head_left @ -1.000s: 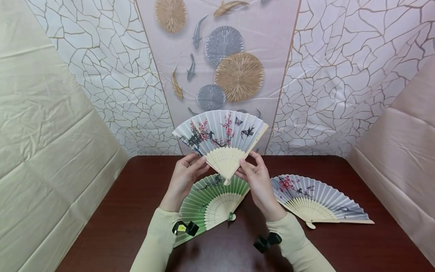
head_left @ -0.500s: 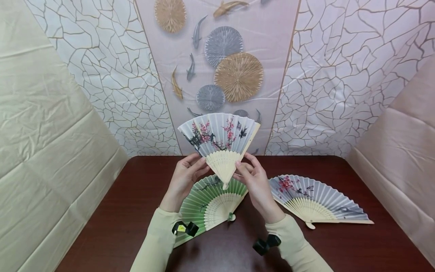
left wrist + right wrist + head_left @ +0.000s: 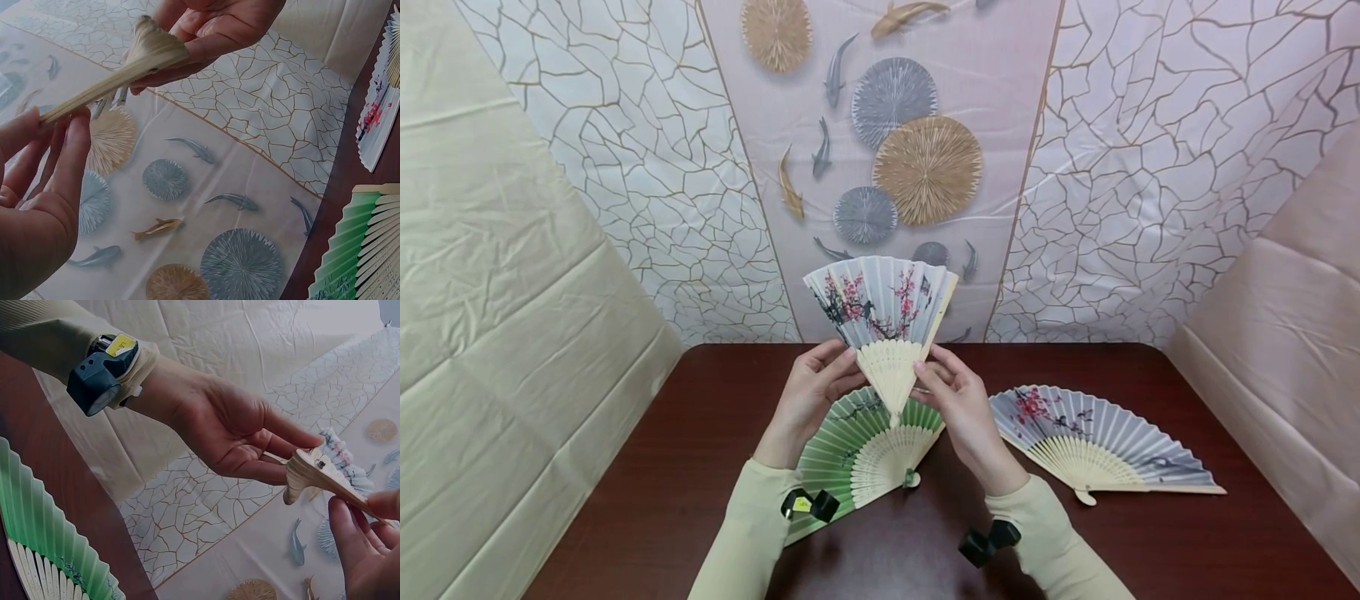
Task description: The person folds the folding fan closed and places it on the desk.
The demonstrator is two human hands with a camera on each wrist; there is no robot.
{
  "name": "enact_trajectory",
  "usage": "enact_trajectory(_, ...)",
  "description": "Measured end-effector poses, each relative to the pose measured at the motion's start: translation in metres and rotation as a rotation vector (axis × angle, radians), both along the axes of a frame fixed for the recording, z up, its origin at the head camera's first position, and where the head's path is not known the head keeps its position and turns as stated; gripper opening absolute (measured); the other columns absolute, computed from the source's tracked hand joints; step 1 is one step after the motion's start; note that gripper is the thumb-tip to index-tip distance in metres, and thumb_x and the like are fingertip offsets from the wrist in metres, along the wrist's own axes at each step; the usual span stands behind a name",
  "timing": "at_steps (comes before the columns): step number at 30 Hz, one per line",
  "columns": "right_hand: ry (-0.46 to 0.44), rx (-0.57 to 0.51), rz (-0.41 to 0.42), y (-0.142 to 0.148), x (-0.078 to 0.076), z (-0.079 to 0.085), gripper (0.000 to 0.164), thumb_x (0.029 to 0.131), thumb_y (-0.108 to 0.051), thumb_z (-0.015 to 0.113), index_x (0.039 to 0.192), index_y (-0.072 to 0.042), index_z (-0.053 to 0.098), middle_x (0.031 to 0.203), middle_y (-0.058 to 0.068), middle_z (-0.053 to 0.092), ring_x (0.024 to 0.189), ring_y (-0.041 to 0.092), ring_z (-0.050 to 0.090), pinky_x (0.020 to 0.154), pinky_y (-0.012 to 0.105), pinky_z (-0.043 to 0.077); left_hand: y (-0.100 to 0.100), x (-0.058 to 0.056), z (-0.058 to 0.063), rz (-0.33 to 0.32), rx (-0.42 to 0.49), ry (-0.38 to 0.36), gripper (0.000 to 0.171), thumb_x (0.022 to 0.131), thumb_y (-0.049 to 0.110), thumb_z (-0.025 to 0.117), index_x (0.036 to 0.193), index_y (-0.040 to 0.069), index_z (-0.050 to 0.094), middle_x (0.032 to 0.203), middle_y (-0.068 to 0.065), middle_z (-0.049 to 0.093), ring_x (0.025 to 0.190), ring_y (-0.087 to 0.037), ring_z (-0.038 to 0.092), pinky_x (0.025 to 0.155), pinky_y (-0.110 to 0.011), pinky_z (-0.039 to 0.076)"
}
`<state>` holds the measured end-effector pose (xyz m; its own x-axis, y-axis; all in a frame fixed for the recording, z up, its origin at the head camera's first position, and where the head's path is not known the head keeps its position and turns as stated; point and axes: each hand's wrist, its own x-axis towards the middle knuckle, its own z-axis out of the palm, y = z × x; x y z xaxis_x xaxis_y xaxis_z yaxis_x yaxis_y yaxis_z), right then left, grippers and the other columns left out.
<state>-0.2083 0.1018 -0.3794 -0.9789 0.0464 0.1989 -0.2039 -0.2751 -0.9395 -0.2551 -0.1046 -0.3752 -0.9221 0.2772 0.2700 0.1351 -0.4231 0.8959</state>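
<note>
A folding fan (image 3: 880, 304) with white pleats, pink blossoms and pale ribs stands partly spread above the table, pivot end down. My left hand (image 3: 812, 392) pinches its left edge between thumb and fingers. On the other edge, my right hand (image 3: 958, 400) pinches the ribs the same way. From below, the left wrist view has the fan's rib ends (image 3: 150, 56) between both hands. In the right wrist view the pivot pin shows on the bunched ribs (image 3: 306, 475). Under the hands lies a spread green fan (image 3: 823, 458), partly covered by the left hand and forearm.
To the right, a spread grey fan (image 3: 1105, 425) with red blossoms lies on the dark brown table (image 3: 647, 442). Behind the table hangs a patterned cloth (image 3: 1150, 208). Beige cloth (image 3: 512, 292) closes off the left side, with similar cloth on the right.
The white fan has narrowed as its edges drew together, the right edge moving left with my right hand. It also sits slightly lower. My left hand has barely moved.
</note>
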Motion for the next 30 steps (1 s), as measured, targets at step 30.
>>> enact_trajectory(30,0.032,0.014,0.121,0.0019,0.0036,-0.0065,0.044,0.102,-0.005,0.057,0.145,0.004,0.049,0.109,-0.001,0.071,0.096,0.012,0.068,0.082,0.032,0.06,0.0053,0.0002,-0.0018,-0.076,-0.044,0.056,0.023,0.101,-0.002,0.054,0.102,0.012,0.072,0.094,-0.005,0.072,0.085,-0.017,0.072,0.083,-0.035,0.06)
